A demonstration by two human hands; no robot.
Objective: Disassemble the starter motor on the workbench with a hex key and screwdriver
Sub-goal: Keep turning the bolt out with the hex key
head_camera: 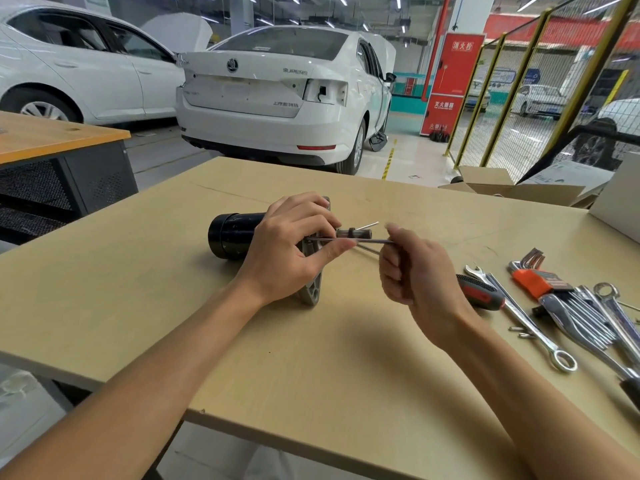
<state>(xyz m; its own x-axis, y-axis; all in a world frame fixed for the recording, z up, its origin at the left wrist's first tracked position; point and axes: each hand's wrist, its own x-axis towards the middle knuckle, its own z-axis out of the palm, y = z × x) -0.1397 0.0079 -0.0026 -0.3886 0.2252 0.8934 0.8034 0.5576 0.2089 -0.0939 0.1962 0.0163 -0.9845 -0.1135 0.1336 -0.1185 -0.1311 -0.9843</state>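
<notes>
The starter motor (pixel 231 235), a black cylinder with a grey mounting flange (pixel 313 289), lies on its side on the wooden workbench (pixel 173 306). My left hand (pixel 294 247) grips its flange end, thumb stretched along a thin metal rod (pixel 372 241) that points right from the motor. My right hand (pixel 415 271) has its fingers curled around the rod's right end. A short shaft (pixel 356 233) sticks out behind the rod. A red and black screwdriver (pixel 481 292) lies just right of my right hand.
Several wrenches (pixel 526 323) and an orange hex key set (pixel 535 277) lie at the bench's right side. Cardboard boxes (pixel 502 187) sit at the far right corner. White cars (pixel 277 91) stand behind the bench, a second table (pixel 52 136) at the left.
</notes>
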